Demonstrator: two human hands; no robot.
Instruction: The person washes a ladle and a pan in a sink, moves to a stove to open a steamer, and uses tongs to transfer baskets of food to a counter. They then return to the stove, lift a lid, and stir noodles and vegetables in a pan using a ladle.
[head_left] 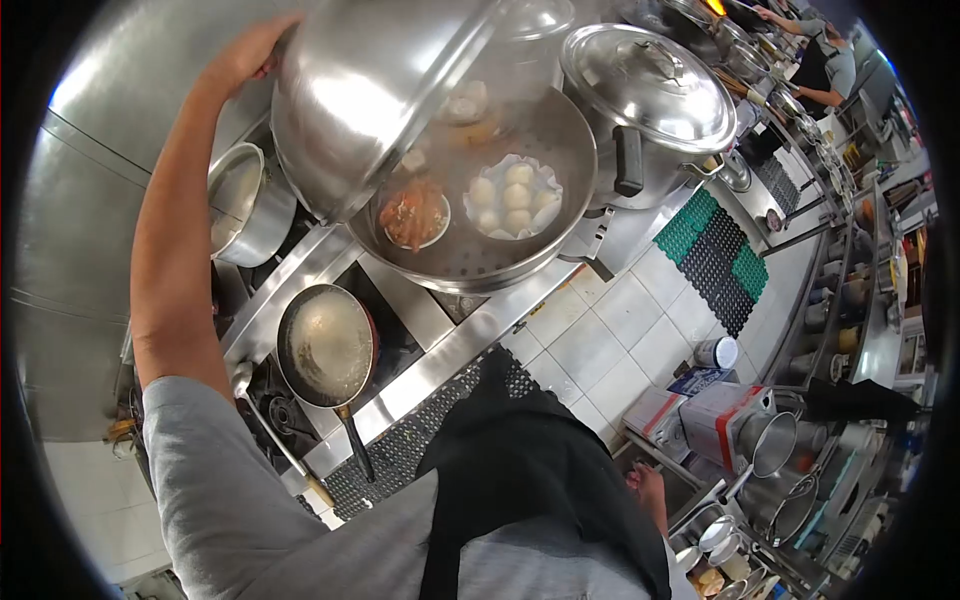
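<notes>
My left hand point(262, 52) is closed at the outer side of a large domed steel lid point(370, 90), its grip partly hidden by the lid. The lid stands tilted up over the left part of a wide steamer pan point(470, 270) with a perforated bottom. Inside sit several round white buns point(515, 195) on crinkled paper, a bowl of reddish-orange food point(415, 215), and another pale item point(465, 103) blurred by steam. My right hand point(648, 490) hangs low beside my black apron, far from the steamer; its fingers are too small and partly hidden to read.
A lidded pot point(650, 95) with a black handle adjoins the steamer. A frying pan point(328, 345) with bubbling liquid, a ladle point(275, 430) and a pot point(245, 205) are on the stove. Tins point(715, 430) stand right. Another person point(830, 65) works far right.
</notes>
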